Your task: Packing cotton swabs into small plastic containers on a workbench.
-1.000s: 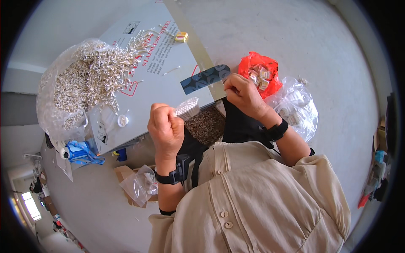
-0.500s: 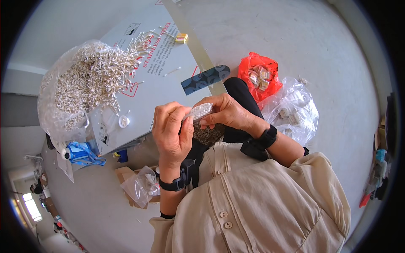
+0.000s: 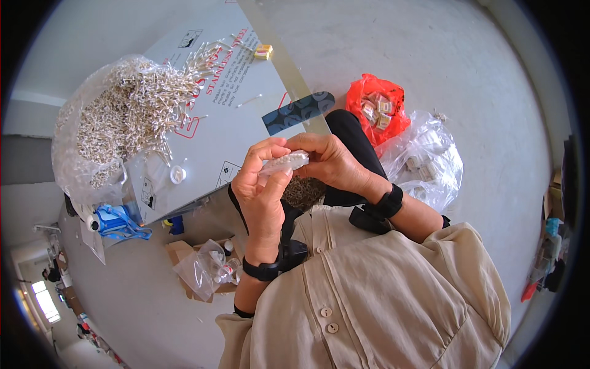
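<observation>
In front of my chest, both hands hold a small clear plastic packet of white-tipped cotton swabs (image 3: 287,162). My left hand (image 3: 261,190) grips its left end between the thumb below and the fingers above. My right hand (image 3: 337,161) is closed on the right end, its thumb and fingertips partly hidden behind the packet. Below the hands, in my lap, lies a brown speckled mass (image 3: 305,194) that I cannot make out clearly. A large clear bag (image 3: 74,160) spills a heap of loose cotton swabs (image 3: 129,111) over the table at the left.
The film-covered table (image 3: 203,154) carries a yellow box (image 3: 263,51), a patterned dark strip (image 3: 298,113) and a round white lid (image 3: 177,174). A red bag (image 3: 393,107) of small boxes and a clear bag (image 3: 442,178) are at the right. A carton (image 3: 184,270) sits low left; a blue bottle (image 3: 114,218) is nearby.
The packet has tipped flatter, with its swab ends less exposed. My left hand has moved slightly right and its fingers now wrap the packet's left end. My right hand has barely moved.
</observation>
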### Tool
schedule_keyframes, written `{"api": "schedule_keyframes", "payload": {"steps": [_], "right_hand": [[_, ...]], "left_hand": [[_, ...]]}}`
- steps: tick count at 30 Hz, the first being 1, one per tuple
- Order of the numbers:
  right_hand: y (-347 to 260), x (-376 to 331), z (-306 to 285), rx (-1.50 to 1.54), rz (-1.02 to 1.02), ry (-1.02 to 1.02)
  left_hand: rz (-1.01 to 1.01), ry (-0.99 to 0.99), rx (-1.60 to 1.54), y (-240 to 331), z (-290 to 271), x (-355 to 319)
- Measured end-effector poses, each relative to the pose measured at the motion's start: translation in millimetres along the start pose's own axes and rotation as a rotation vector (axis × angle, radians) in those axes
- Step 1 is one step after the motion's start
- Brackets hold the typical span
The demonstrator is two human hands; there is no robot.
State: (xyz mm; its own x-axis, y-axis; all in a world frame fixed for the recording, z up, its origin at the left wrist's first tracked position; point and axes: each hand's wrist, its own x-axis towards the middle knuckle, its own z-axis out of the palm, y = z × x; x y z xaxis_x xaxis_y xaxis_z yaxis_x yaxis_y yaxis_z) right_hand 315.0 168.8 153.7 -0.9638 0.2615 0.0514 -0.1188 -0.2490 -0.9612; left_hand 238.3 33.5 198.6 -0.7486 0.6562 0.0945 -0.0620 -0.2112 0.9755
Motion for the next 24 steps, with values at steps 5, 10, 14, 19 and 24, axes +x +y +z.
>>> {"api": "schedule_keyframes", "payload": {"steps": [5, 10, 14, 19, 24], "right_hand": [[-4, 0, 3, -0.166, -0.114, 0.036], [-4, 1, 3, -0.267, -0.211, 0.068], [-6, 2, -1, -0.411, -0.297, 0.061], [-5, 3, 5, -0.428, -0.388, 0.103], [-11, 2, 6, -0.524, -0.38, 0.135]], "left_hand": [[0.089, 0.049, 0.032, -3, 4, 0], [0.084, 0.008, -0.02, -4, 6, -1], [0.127, -0.021, -0.033, -2, 7, -1], [0.142, -0.028, -0.049, -7, 3, 0], [0.146, -0.026, -0.05, -5, 6, 2]]}}
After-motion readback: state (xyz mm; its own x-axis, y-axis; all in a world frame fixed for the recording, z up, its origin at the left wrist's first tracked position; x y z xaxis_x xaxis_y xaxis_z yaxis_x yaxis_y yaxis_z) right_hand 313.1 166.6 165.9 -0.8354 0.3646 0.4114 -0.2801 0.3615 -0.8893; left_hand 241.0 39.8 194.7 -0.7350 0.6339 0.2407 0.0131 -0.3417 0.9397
